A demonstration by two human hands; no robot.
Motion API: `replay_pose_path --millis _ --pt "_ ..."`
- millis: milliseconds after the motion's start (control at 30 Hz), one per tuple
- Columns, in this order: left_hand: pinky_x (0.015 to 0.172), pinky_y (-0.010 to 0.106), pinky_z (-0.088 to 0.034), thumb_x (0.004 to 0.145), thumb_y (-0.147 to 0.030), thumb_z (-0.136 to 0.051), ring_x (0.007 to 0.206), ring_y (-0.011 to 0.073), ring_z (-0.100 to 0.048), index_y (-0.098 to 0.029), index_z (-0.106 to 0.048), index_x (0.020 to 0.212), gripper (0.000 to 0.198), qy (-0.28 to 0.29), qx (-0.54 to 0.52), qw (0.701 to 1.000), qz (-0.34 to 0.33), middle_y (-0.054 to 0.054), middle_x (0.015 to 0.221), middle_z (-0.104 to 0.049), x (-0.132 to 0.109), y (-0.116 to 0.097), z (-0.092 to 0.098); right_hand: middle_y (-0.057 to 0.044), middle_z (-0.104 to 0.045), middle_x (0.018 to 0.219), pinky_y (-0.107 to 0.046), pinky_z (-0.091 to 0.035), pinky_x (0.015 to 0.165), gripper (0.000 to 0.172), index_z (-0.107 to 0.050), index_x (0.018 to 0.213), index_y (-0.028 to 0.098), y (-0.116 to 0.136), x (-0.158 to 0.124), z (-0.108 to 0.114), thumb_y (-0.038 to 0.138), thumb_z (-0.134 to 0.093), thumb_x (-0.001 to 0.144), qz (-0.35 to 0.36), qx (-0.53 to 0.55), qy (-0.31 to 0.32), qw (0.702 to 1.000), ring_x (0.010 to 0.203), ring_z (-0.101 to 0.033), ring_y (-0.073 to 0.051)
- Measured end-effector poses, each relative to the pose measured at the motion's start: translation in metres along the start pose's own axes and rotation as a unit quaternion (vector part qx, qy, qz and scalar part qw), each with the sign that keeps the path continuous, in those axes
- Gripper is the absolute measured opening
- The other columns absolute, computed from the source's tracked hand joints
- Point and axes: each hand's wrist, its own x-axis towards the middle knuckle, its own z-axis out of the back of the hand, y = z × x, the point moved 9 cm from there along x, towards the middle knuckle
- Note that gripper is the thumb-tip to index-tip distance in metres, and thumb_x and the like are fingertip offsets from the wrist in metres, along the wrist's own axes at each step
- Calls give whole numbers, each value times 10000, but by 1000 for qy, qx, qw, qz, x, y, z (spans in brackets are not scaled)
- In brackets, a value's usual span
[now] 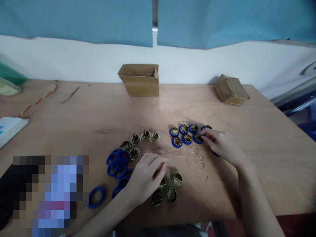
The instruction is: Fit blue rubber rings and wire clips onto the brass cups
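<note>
My right hand [221, 144] pinches the edge of a blue-rimmed round brass badge [198, 138] with a pin bar across its back. Several similar blue-rimmed badges [177, 142] lie beside it in rough rows, one partly behind my fingers. My left hand [148, 176] hovers over the table's middle, its fingers curled towards the thumb; whatever they hold, if anything, is hidden. Under and beside it are plain brass badges [176, 178]. More brass badges [135, 139] sit farther back. Loose blue rings [96, 197] are heaped left of my left hand. Thin curved wires [202, 178] lie between my hands.
An open cardboard box [143, 86] stands at the back against the wall. A crumpled carton [232, 90] is at the back right. Tweezers [71, 94], a twisted cord [39, 100] and a white box [11, 130] lie on the left. A blurred patch [56, 194] covers the front left.
</note>
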Motion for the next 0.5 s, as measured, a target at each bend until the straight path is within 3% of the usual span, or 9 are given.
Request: replay_pose_path --millis 367,500 --pt "726 332 -514 928 -59 -566 793 208 -646 -193 -650 992 171 -10 -5 1000 1 32 835 -689 1 1 3 -28 -690 735 -289 -470 567 186 -648 965 198 -2 -1 -6 313 -501 973 2 24 10 1000 570 -608 -161" --pt "705 322 -510 922 -49 -565 775 206 -648 -188 -645 994 175 -21 0 1000 0 36 822 -695 3 1 9 -41 -670 789 -308 -489 605 203 -660 989 198 8 -1 5 351 -527 980 6 -12 -47 999 630 -624 -178"
